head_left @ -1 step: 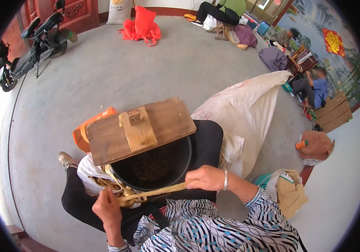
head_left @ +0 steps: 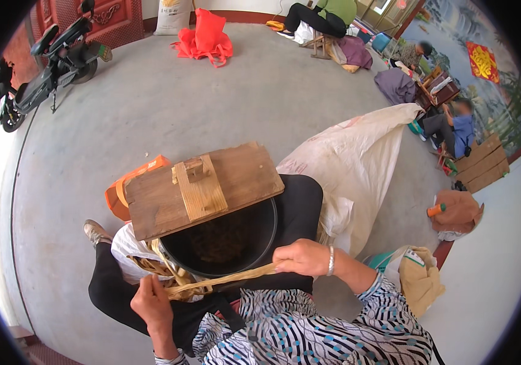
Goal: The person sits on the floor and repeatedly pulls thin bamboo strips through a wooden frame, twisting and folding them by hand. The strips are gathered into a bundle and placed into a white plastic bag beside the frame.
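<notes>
A long, tan, fibrous strip (head_left: 230, 278) is pulled nearly straight between my two hands, across the near rim of a black tub (head_left: 269, 240). My left hand (head_left: 152, 304) pinches its left end, while my right hand (head_left: 302, 258), with a bracelet at the wrist, grips the other end. Dark brown material lies inside the tub, too shaded to name. Resting over the tub's far side is a wooden board (head_left: 251, 170) with a lighter block fixed across it. Beside my left hand, a white bag (head_left: 125, 252) holds more tan strips (head_left: 178, 277).
An orange bag (head_left: 117, 198) stands behind the board. To the right spreads a large white woven sack (head_left: 358, 152). Farther off are a red bag (head_left: 209, 33), a parked scooter (head_left: 53, 67), several seated people, and a brown cloth bundle (head_left: 458, 210). A tan bag (head_left: 422, 277) sits near my right elbow.
My hands have moved slightly apart, the right one a little to the right and the left one a little to the left. The strip stays held between them.
</notes>
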Available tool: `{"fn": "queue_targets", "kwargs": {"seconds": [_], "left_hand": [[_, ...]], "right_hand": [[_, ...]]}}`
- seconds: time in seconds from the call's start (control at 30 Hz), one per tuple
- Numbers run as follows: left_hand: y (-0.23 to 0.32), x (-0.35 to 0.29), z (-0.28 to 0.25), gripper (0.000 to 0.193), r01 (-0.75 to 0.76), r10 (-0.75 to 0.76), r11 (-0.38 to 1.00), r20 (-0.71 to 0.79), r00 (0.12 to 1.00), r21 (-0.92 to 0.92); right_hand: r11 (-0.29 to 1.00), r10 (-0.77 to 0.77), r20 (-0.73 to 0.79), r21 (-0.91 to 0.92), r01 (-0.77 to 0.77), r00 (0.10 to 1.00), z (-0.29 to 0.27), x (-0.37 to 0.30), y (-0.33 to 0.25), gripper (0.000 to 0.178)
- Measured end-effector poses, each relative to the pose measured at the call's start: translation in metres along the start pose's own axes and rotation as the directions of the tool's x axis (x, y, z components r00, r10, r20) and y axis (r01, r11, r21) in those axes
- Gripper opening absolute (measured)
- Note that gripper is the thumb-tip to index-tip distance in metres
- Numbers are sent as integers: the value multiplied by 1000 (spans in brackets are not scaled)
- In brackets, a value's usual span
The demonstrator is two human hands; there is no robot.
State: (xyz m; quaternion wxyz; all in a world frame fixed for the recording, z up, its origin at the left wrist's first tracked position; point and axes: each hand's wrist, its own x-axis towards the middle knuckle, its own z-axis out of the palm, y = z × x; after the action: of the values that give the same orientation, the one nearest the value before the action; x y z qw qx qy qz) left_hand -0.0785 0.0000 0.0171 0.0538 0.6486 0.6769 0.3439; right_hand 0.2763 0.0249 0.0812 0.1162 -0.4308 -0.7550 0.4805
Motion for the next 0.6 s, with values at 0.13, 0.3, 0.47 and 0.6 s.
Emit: {"fn": "queue_targets", "kwargs": {"seconds": [0.13, 0.3, 0.47, 0.6], "left_hand": [[-18, -9, -4, 9, 76, -79, 988, 12, 997, 136], [29, 8, -13, 21, -201, 184, 973, 138, 973, 118], [111, 14, -2, 49, -217, 512, 781, 401, 760, -585], [108, 14, 27, 21, 184, 324, 789, 651, 687, -586]], "right_hand": [[969, 56, -37, -239, -64, 998, -3, -16, 2, 17], [950, -130, -44, -291, 111, 991, 15, -5, -11, 13], [975, -193, -20, -119, 189, 981, 29, 34, -30, 17], [978, -190, -146, -112, 175, 971, 23, 43, -36, 20]]}}
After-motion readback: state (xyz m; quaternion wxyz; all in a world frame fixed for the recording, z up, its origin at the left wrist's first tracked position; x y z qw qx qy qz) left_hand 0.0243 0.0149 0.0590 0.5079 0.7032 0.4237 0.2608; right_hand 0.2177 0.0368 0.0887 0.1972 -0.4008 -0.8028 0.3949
